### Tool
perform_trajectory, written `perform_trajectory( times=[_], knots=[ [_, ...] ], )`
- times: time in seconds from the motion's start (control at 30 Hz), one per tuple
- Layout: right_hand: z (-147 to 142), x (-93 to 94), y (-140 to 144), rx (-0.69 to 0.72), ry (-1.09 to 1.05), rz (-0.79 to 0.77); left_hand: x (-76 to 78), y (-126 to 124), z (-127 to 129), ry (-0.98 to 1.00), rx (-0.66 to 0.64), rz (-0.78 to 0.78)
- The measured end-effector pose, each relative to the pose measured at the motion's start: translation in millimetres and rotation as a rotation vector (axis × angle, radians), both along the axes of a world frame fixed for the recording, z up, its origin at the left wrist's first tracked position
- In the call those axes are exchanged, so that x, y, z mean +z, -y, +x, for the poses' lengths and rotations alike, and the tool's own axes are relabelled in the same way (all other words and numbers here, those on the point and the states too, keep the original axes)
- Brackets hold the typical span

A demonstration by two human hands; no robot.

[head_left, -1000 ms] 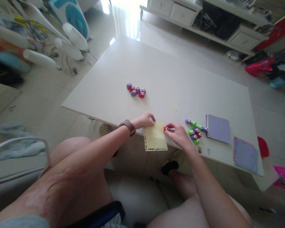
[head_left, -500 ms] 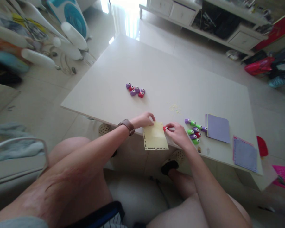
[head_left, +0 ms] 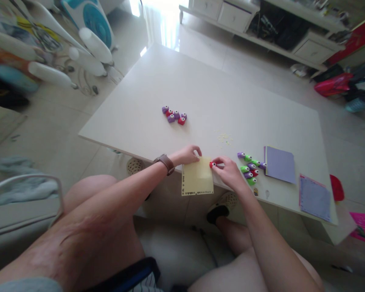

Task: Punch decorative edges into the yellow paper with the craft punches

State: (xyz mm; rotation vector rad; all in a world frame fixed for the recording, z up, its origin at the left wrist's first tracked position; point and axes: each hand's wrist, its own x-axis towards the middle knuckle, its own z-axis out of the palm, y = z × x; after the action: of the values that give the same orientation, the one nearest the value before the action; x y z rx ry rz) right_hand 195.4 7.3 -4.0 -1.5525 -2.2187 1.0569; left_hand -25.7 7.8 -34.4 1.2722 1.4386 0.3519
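- Two bare hands work at the near edge of the white bench (head_left: 200, 81), one on each side of a pale yellow paper sheet (head_left: 197, 178).
- Left hand (head_left: 187, 154): fingers curled and pinched on the far left corner of the sheet, pressing it against the bench edge. A brown wristwatch (head_left: 165, 162) sits on this wrist.
- Right hand (head_left: 229, 172): fingers closed around a small red paper punch (head_left: 212, 164), which sits at the far right corner of the sheet, touching its edge.
- Paper sheet: lies partly on the bench, with its near half overhanging the edge toward the person's knees. A row of small punched holes runs along its left and near edges.
- Punch group, right: a cluster of green, purple and red punches (head_left: 250, 168) lies just beside the right hand, between it and a purple paper stack (head_left: 279, 164).
- Punch group, centre: a second cluster of purple and red punches (head_left: 174, 115) lies farther in on the bench, well apart from both hands.
- Paper scraps (head_left: 224, 138): small pale yellow bits are scattered on the bench beyond the right hand.
- Blue-grey paper stack (head_left: 314, 198): lies near the right corner of the bench, with a pink edge showing beneath it.
- Floor: a dark shoe (head_left: 217, 212) is visible below the bench edge, under the sheet.
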Motion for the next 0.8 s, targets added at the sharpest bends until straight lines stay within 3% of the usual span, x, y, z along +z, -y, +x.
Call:
perform_trajectory(
  times=[0.23,0.5,0.63,0.8],
  knots=[
    [1,-3.1,-1,0.002,0.003,0.007,3.9,7,9,-0.055,-0.042,0.122],
    [-2,0.6,0,0.002,-0.015,0.012,13.3,33,27,-0.405,-0.128,0.655],
    [-1,0.2,0,0.005,0.007,0.023,17.8,52,42,-0.564,-0.295,0.699],
    [1,-3.5,-2,0.012,-0.025,0.005,17.8,64,48,-0.601,-0.341,0.731]
  ],
)
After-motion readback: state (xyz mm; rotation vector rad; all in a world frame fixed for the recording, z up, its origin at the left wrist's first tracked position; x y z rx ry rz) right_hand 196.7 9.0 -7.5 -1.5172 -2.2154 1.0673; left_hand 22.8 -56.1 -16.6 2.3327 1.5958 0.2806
